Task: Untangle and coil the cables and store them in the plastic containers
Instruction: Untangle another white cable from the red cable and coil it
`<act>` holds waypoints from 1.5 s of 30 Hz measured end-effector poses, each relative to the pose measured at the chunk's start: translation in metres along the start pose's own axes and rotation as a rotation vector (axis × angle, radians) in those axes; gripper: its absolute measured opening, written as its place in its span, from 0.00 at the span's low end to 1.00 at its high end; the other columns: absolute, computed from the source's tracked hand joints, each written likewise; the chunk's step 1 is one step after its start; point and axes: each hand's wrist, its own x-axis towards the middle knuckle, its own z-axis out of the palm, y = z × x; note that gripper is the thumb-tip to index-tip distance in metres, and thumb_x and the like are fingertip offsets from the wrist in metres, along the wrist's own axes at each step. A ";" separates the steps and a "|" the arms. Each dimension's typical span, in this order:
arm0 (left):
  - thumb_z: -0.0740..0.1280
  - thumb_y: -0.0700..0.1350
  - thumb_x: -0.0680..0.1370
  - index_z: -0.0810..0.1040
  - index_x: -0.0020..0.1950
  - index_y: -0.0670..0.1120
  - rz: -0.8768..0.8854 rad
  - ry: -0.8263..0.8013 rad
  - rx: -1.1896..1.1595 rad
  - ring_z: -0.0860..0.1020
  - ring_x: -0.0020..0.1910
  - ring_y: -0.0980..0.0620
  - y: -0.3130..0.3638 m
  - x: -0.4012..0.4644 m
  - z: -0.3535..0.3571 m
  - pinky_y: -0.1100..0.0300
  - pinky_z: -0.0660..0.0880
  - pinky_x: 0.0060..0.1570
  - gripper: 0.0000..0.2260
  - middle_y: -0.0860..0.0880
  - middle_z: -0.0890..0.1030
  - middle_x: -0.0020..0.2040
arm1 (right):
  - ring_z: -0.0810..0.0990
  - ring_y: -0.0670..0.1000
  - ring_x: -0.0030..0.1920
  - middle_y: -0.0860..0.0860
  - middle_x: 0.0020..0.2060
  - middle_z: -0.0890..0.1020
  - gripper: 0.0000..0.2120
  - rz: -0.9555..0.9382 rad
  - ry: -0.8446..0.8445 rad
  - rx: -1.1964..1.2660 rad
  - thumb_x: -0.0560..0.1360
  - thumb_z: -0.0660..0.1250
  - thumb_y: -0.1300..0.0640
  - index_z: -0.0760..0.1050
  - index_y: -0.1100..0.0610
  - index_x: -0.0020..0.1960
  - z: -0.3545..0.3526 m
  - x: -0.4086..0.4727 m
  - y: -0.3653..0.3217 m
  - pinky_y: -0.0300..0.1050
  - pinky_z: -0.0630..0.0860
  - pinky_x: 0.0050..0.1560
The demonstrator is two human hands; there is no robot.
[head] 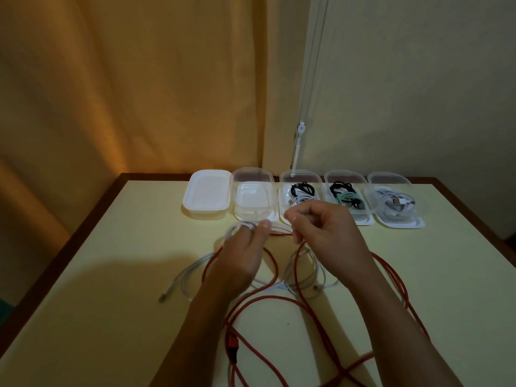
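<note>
Winding white cable (279,229) over the surface (111,275): left hand (240,261) gripping small coil, right hand (321,230) pinching the strand. Feeding slack evenly, lifting clear of red cable (268,298), then dropping into empty container (252,201)

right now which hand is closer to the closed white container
Left. The left hand is just in front of the closed white container; the right hand is farther right.

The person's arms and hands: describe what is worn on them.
Nothing shows on either. The left hand and right hand are bare, with no gloves, rings, watch or bands in sight. Both forearms are uncovered to the frame's lower edge; no sleeve shows.
</note>
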 end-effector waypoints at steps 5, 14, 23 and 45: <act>0.53 0.46 0.85 0.77 0.36 0.41 0.032 0.213 -0.555 0.75 0.33 0.53 0.012 0.004 0.002 0.59 0.73 0.39 0.22 0.45 0.77 0.32 | 0.65 0.44 0.25 0.47 0.24 0.70 0.16 0.128 -0.278 -0.093 0.81 0.66 0.48 0.84 0.54 0.40 0.013 -0.006 0.007 0.38 0.64 0.30; 0.52 0.46 0.84 0.67 0.42 0.45 0.013 0.051 -1.204 0.64 0.27 0.55 0.020 -0.001 -0.006 0.58 0.62 0.35 0.12 0.50 0.66 0.29 | 0.61 0.45 0.24 0.49 0.24 0.66 0.21 0.199 -0.345 -0.044 0.81 0.64 0.46 0.79 0.53 0.34 0.016 -0.008 0.007 0.39 0.61 0.30; 0.53 0.42 0.85 0.68 0.44 0.42 -0.058 0.057 -1.031 0.70 0.37 0.51 0.017 0.002 -0.004 0.57 0.70 0.41 0.11 0.46 0.72 0.36 | 0.79 0.50 0.35 0.52 0.33 0.82 0.10 0.137 -0.197 -0.121 0.77 0.69 0.45 0.84 0.49 0.42 0.010 -0.007 0.013 0.44 0.74 0.40; 0.48 0.45 0.86 0.74 0.62 0.42 -0.005 -0.040 -1.026 0.81 0.56 0.55 0.015 -0.001 0.020 0.64 0.80 0.48 0.17 0.44 0.80 0.61 | 0.80 0.45 0.35 0.48 0.36 0.85 0.06 -0.109 0.109 -0.227 0.78 0.70 0.54 0.87 0.49 0.51 0.046 -0.006 0.019 0.44 0.75 0.36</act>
